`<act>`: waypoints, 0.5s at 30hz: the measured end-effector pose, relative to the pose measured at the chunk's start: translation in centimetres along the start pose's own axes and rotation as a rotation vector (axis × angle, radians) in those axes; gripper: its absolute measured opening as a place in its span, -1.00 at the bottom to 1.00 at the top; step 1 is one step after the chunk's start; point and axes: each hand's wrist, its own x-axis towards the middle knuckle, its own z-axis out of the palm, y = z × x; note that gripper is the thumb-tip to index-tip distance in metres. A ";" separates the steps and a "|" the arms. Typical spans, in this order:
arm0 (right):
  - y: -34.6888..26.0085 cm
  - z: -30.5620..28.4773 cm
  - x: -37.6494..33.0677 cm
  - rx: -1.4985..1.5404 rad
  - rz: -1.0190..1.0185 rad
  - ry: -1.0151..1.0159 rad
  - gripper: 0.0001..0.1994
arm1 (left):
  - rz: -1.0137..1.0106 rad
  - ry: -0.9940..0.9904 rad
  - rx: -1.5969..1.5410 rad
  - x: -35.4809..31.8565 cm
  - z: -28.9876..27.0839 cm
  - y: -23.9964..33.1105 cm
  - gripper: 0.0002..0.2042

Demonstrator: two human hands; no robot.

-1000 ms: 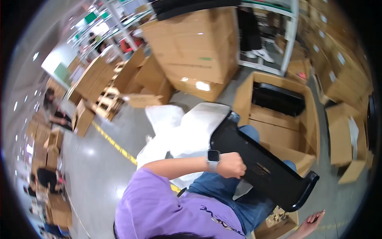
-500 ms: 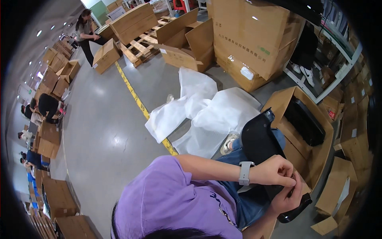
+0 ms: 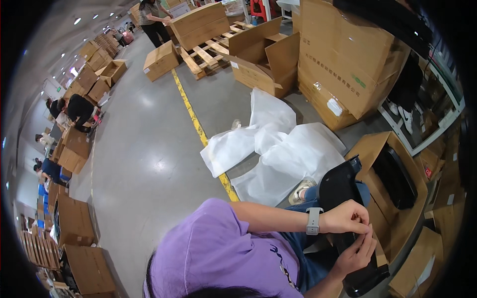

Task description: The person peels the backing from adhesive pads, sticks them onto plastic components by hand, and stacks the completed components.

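A long glossy black plastic piece (image 3: 339,186) with curved, raised ends lies across my knees. Over its middle, my left hand (image 3: 345,217), with a grey watch (image 3: 313,221) on the wrist, is closed with thumb and fingers pinched. Just below it my right hand (image 3: 357,252) is also pinched, its fingertips meeting those of the left. Whatever sits between the fingertips is too small or hidden to make out. Beside my knees, an open cardboard box (image 3: 366,145) holds another black plastic piece (image 3: 395,176).
White foam sheets (image 3: 293,154) lie on the floor ahead, partly over a yellow line (image 3: 191,113). Beyond stand an open carton (image 3: 256,74), a large carton (image 3: 343,64) and a wooden pallet (image 3: 201,59). A person (image 3: 154,22) stands by the pallet; others work among cartons at far left.
The whole view has shifted, so the surroundings sit further right and lower. My hands stay pinched together over the black piece. The person at the back has straightened up beside the pallet's carton.
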 end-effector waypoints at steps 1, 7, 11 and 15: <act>-0.2 0.2 0.0 0.012 0.012 -0.010 -0.79 | 0.017 0.015 0.024 -0.1 -0.1 -0.1 -0.86; -0.7 0.1 -0.4 0.144 0.130 -0.010 -0.74 | 0.074 0.044 0.003 -0.2 0.5 -1.5 -0.90; -1.1 -0.9 -1.1 0.288 0.492 0.023 -0.72 | 0.045 -0.027 -0.189 -0.1 1.7 -2.2 -0.93; -1.8 0.2 0.2 0.585 0.709 0.015 -0.74 | -0.033 0.054 -0.089 -0.8 1.0 1.2 -0.92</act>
